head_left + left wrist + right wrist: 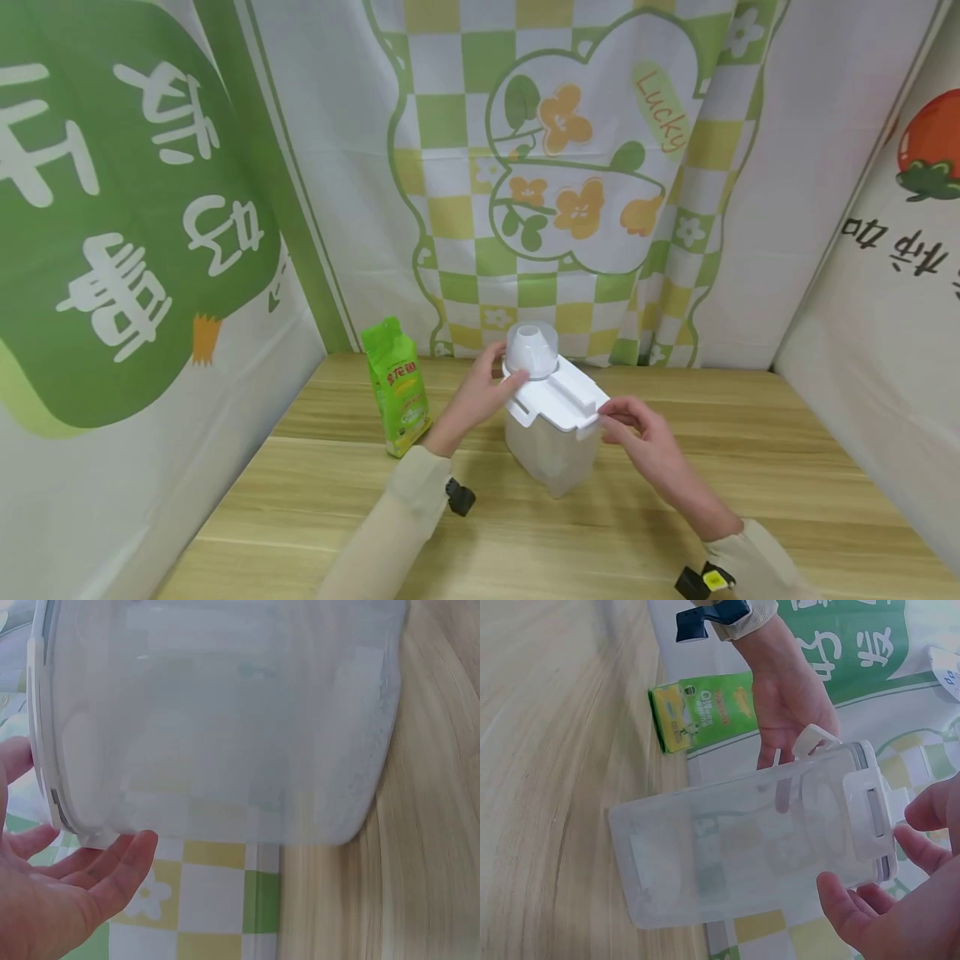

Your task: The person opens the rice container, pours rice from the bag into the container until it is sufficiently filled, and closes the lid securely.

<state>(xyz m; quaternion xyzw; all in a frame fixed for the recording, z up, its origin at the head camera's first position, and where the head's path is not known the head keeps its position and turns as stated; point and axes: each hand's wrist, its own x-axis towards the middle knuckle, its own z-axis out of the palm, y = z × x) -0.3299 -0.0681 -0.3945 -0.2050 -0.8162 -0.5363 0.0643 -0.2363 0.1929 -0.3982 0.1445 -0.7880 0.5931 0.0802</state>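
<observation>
A translucent plastic storage container point(551, 454) with a white lid point(558, 393) stands upright on the table. A clear measuring cup point(531, 352) sits over the lid's far end. My left hand point(483, 390) holds that end, thumb on top by the cup and fingers along the far side; the left wrist view shows its fingertips below the rim beside the container wall point(217, 727). My right hand point(641, 429) pinches the lid's near right edge between thumb and fingers. In the right wrist view, one latch point(814, 740) sticks outward from the lid, while another latch point(866, 814) lies against the container.
A green packaged bag point(401, 392) stands at the left, close to my left forearm. The wooden table point(712, 467) meets a checkered curtain point(465, 283) at the back, with printed cloth on both sides.
</observation>
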